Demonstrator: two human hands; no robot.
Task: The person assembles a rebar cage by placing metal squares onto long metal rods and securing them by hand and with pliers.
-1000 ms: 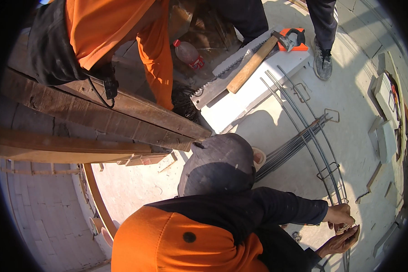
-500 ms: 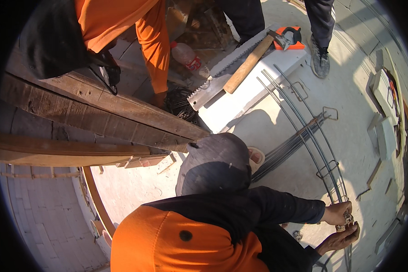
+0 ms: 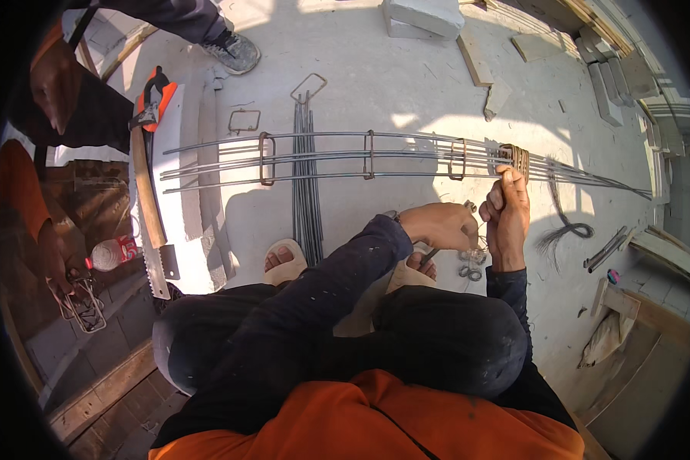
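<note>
Several thin steel rods run crosswise in front of me, with separate rectangular stirrups spaced around them. Toward their right part sits a tight bundle of stirrups. My right hand touches that bundle, its fingers curled and pinching at its near left edge. Just left of it, my left hand is closed, apart from the rods. A dark handle-like piece shows under that hand, but what it holds is unclear. Small wire loops lie beneath both hands.
Another rod bundle lies under the frame. A hammer and handsaw rest on a white block at left. A co-worker's hand holds loose stirrups. Tie wire lies right; pale blocks stand far off.
My view has swung round, so the rods now run crosswise. My left hand has come away from the stirrup bundle, where both hands were. Stirrups now show in the co-worker's hand.
</note>
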